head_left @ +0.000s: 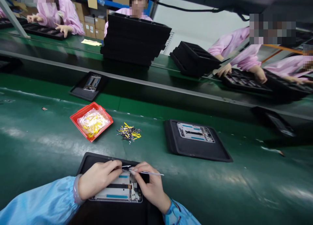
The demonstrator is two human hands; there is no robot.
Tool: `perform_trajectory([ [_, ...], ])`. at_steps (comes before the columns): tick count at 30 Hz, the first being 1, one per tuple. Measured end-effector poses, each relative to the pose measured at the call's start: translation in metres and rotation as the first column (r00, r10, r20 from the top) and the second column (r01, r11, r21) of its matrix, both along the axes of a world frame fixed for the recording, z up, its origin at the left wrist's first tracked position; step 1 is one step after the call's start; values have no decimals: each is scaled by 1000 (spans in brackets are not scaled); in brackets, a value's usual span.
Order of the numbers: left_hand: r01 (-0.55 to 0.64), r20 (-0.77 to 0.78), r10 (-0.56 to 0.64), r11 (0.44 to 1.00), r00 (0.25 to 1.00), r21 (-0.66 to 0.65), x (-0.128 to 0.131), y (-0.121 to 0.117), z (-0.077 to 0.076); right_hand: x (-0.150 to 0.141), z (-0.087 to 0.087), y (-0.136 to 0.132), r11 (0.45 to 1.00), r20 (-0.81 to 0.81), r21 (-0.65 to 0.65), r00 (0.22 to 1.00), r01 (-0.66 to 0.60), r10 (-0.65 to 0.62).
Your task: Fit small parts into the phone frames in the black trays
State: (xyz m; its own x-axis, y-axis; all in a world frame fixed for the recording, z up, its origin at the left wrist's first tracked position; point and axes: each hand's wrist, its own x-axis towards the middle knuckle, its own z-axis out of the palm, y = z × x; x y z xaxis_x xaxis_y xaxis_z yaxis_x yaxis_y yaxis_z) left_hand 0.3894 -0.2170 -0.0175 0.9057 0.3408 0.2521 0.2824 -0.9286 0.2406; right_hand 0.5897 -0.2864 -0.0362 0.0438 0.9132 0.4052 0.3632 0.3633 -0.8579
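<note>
Along the broad green conveyor belt (41, 143), you work over a flat black tray (86, 160) holding a white-and-black phone frame (117, 195) beneath your hands. Your left hand (99, 179) appears to pinch a thin white strip (126, 166) just above the frame; your right hand (151, 186) grips a slender pointed tool (153, 173). Keep both wrists low and steady, working from the fingertips.
</note>
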Motion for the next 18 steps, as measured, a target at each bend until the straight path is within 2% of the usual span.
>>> perform_trajectory([
  [4, 3, 13, -3, 1000, 1000, 7, 1, 1, 1, 0, 0, -1, 1000, 50, 3, 999, -4, 4],
  [8, -8, 33, 7, 999, 999, 35, 2, 1, 0, -1, 5, 1, 997, 107, 59, 993, -56, 49],
  [13, -78, 48, 75, 995, 996, 63, 3, -4, 0, -2, 12, 2, 988, 305, 102, 949, -117, 81],
  [18, -150, 81, 151, 988, 985, -22, 4, -6, -3, -7, 13, 0, 970, 385, 152, 915, -189, 118],
])
